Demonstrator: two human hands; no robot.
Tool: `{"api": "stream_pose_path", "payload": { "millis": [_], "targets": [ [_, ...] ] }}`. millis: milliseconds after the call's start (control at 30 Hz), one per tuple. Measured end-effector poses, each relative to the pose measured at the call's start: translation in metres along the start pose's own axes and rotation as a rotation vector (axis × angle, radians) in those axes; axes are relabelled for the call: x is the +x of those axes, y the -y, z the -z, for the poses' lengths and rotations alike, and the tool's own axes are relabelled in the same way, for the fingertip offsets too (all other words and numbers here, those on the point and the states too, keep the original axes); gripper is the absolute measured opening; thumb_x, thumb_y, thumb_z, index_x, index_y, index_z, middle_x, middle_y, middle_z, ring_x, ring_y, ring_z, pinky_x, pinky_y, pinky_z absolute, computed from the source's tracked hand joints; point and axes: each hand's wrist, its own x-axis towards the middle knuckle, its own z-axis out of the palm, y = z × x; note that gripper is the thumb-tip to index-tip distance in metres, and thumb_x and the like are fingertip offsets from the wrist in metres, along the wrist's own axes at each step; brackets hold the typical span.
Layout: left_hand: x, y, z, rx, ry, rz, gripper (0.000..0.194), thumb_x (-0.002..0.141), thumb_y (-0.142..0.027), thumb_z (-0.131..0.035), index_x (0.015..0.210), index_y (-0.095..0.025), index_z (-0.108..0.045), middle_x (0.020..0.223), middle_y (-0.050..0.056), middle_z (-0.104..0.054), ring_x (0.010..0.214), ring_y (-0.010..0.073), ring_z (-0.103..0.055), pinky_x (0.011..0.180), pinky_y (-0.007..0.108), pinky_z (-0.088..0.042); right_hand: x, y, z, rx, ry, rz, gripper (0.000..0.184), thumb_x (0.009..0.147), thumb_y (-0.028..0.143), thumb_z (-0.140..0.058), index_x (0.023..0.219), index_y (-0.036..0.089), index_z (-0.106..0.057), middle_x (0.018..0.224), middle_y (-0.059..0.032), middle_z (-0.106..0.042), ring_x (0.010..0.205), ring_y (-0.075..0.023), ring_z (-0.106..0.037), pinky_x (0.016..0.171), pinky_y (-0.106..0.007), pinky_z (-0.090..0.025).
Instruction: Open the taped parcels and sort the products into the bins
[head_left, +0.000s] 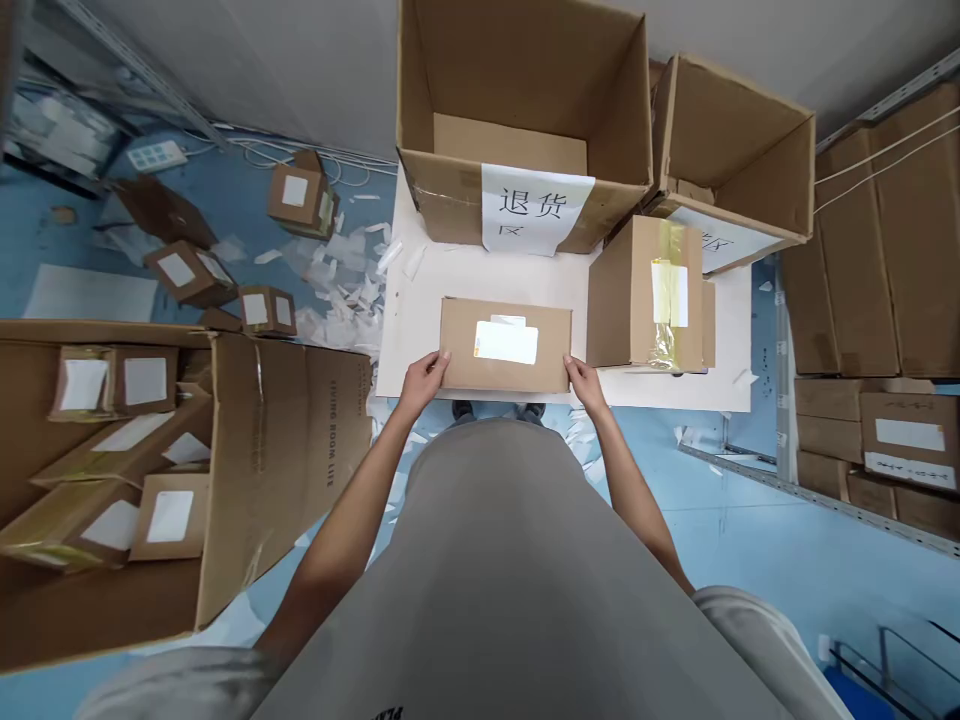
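A flat brown cardboard box [465, 365] with a white label [506, 342] on top lies at the front of the white table [409, 345]. My left hand [425, 380] grips its left end near the front corner, thumb on the edge. At the right end, my right hand [585, 382] holds the matching corner the same way. Just right of it stands a taller cardboard box [619, 300] with yellowish tape and a white label. Whatever my fingertips do beneath the box is hidden.
Behind are two large open cartons [442, 200] [739, 150], the left with a printed sheet [536, 205]. On the left, a big carton [281, 440] holds several labelled boxes. Paper scraps [345, 300] litter the blue floor. Shelved boxes [855, 270] line the right.
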Motion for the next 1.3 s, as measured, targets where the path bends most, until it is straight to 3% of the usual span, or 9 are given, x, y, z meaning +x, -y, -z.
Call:
{"api": "stream_pose_path", "payload": {
  "millis": [167, 267, 400, 600, 733, 900, 1033, 1133, 1300],
  "targets": [
    [-0.018, 0.033, 0.008, -0.108, -0.057, 0.098, 0.051, 0.089, -0.063, -0.08, 0.114, -0.018, -0.084, 0.117, 0.015, -0.086, 0.12, 0.0342, -0.079, 0.111, 0.049, -0.065, -0.018, -0.031, 0.003, 0.092, -0.036, -0.104, 0.069, 0.096, 0.081, -0.06, 0.123, 0.021, -0.083, 0.124, -0.0148, -0.088, 0.113, -0.0313, -0.082, 0.107, -0.054, -0.068],
    [-0.03, 0.048, 0.005, -0.086, -0.071, 0.112, 0.046, 0.076, -0.043, -0.087, 0.115, -0.018, -0.083, 0.119, 0.016, -0.086, 0.123, 0.0375, -0.081, 0.118, 0.055, -0.063, -0.032, -0.043, -0.005, 0.049, -0.009, -0.113, 0.054, 0.089, 0.07, -0.072, 0.111, 0.023, -0.084, 0.114, -0.0122, -0.089, 0.114, -0.0331, -0.082, 0.11, -0.056, -0.067],
    [-0.045, 0.052, -0.007, -0.063, -0.051, 0.118, 0.04, 0.073, -0.036, -0.089, 0.108, -0.019, -0.082, 0.115, 0.016, -0.086, 0.125, 0.0413, -0.082, 0.116, 0.058, -0.064, -0.045, -0.048, -0.017, 0.028, 0.041, -0.098, 0.045, 0.082, 0.066, -0.081, 0.102, 0.025, -0.083, 0.109, -0.0093, -0.089, 0.119, -0.0357, -0.083, 0.112, -0.054, -0.067],
    [-0.055, 0.032, -0.011, -0.057, -0.112, 0.046, 0.041, 0.076, -0.049, -0.094, 0.099, -0.018, -0.083, 0.117, 0.016, -0.084, 0.119, 0.0383, -0.081, 0.112, 0.053, -0.068, -0.044, -0.038, -0.011, 0.027, 0.009, -0.057, 0.053, 0.08, 0.074, -0.084, 0.097, 0.024, -0.085, 0.119, -0.0142, -0.088, 0.125, -0.0379, -0.081, 0.115, -0.055, -0.067],
    [-0.053, 0.001, 0.003, 0.006, -0.184, -0.139, 0.049, 0.085, -0.062, -0.092, 0.108, -0.019, -0.089, 0.113, 0.011, -0.082, 0.114, 0.0315, -0.079, 0.106, 0.045, -0.069, -0.039, -0.011, 0.01, 0.011, -0.052, 0.07, 0.057, 0.085, 0.076, -0.084, 0.103, 0.022, -0.091, 0.121, -0.0144, -0.087, 0.119, -0.036, -0.081, 0.114, -0.051, -0.067],
    [-0.036, -0.035, 0.01, 0.062, -0.168, -0.257, 0.048, 0.092, -0.058, -0.088, 0.117, -0.018, -0.091, 0.111, 0.008, -0.08, 0.109, 0.0278, -0.078, 0.105, 0.041, -0.068, -0.022, 0.019, 0.025, -0.048, -0.141, 0.162, 0.057, 0.097, 0.072, -0.078, 0.113, 0.021, -0.094, 0.122, -0.0143, -0.089, 0.118, -0.0366, -0.081, 0.115, -0.052, -0.066],
    [-0.025, -0.037, -0.002, 0.065, -0.181, -0.16, 0.047, 0.091, -0.053, -0.089, 0.115, -0.014, -0.089, 0.116, 0.013, -0.084, 0.108, 0.0298, -0.081, 0.112, 0.046, -0.066, -0.012, 0.018, 0.014, -0.13, -0.127, 0.084, 0.055, 0.098, 0.072, -0.077, 0.111, 0.02, -0.092, 0.125, -0.0174, -0.09, 0.116, -0.0392, -0.083, 0.117, -0.058, -0.064],
    [-0.026, -0.029, -0.009, 0.03, -0.203, -0.08, 0.051, 0.091, -0.054, -0.088, 0.122, -0.013, -0.085, 0.123, 0.017, -0.086, 0.117, 0.0321, -0.082, 0.116, 0.049, -0.065, -0.017, 0.011, 0.001, -0.15, -0.135, 0.069, 0.06, 0.102, 0.073, -0.07, 0.123, 0.019, -0.088, 0.131, -0.0191, -0.089, 0.116, -0.0363, -0.083, 0.115, -0.057, -0.065],
    [-0.037, -0.023, -0.008, -0.045, -0.216, -0.073, 0.055, 0.093, -0.056, -0.088, 0.125, -0.012, -0.082, 0.138, 0.022, -0.084, 0.132, 0.0359, -0.081, 0.124, 0.053, -0.062, -0.029, 0.003, -0.009, -0.076, -0.195, 0.097, 0.079, 0.101, 0.082, -0.068, 0.144, 0.017, -0.079, 0.151, -0.0246, -0.079, 0.125, -0.033, -0.081, 0.108, -0.052, -0.07]
  ]
}}
